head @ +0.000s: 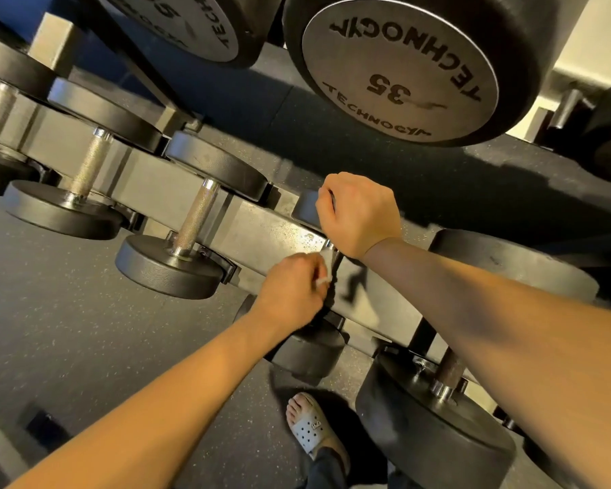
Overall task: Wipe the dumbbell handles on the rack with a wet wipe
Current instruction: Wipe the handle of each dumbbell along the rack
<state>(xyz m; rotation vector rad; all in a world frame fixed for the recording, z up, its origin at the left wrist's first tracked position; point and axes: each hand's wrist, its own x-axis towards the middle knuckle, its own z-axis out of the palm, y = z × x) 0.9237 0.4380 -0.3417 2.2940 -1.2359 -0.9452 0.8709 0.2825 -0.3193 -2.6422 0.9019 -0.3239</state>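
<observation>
Left hand wiping one handle crossing the rack rail.
The left hand [290,291] is pinching the single wet wipe [324,268] against the handle [329,246], which is running across the rack rail [272,238] toward the right hand [358,213], whose fingers are curling over the far head [306,208]; three bare handles [196,215] are lying left along the rail, one more handle [450,367] right.

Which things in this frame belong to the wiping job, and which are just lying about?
In the job: left hand pinching the wet wipe; handle being wiped; right hand gripping the dumbbell head; neighbouring handle; rack.

Just there: 35 dumbbell overhead; white sandal; floor.
</observation>
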